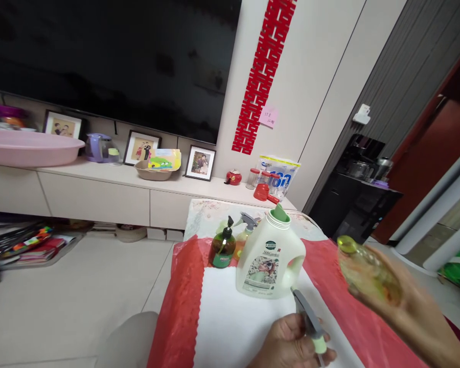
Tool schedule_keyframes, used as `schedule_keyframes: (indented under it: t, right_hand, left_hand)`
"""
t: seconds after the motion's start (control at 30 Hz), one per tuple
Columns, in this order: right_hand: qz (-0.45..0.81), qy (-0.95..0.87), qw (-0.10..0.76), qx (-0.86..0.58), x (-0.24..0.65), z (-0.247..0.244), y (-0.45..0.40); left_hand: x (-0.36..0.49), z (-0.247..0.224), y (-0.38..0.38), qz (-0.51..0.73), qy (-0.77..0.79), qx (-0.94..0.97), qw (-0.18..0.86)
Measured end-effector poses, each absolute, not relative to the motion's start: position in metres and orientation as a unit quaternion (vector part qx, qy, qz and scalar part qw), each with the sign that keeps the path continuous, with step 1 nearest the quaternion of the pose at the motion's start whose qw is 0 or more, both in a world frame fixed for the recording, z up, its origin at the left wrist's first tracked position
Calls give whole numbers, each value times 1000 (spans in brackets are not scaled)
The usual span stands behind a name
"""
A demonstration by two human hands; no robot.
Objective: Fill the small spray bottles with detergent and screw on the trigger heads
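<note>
My left hand [283, 345] is closed around a grey trigger spray head [308, 313] with a pale green collar, low over the white cloth. Off to the right, my right hand [417, 304] grips a clear yellowish bottle [371, 273], tilted and blurred by motion, its neck pointing up and left. Just beyond my left hand stands a pale green detergent jug [266, 258] with a green spout in its uncapped mouth. Behind it to the left are a dark pump bottle [222, 248] and a second spray bottle [245, 235], partly hidden by the jug.
Red plastic sheeting [329, 271] and white cloth [222, 312] cover the table. A low cabinet [95, 197] behind carries framed photos, a pink basin [30, 148], a red teapot [234, 178], jars and a red scoop [262, 192]. A rounded grey stool [130, 337] sits at left.
</note>
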State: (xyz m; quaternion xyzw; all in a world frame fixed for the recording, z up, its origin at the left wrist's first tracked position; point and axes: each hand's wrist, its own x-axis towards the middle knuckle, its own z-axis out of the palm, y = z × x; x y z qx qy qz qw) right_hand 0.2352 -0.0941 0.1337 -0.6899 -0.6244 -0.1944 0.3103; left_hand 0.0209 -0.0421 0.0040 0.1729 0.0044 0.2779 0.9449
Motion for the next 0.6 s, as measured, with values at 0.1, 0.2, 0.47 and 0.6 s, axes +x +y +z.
schedule_keyframes:
  t: [0.1, 0.2, 0.47, 0.6]
  right_hand:
    - [-232, -658, 290, -655, 224, 168, -61]
    - [-278, -698, 263, -605, 219, 184, -35]
    - [-324, -737, 204, -558, 212, 199, 5]
    - [-329, -746, 182, -550, 207, 203, 13]
  left_hand:
    - [25, -6, -40, 268, 15, 183, 946]
    - [27, -13, -37, 275, 21, 183, 944]
    - [28, -21, -33, 263, 24, 201, 943]
    - [26, -22, -31, 257, 22, 208, 943]
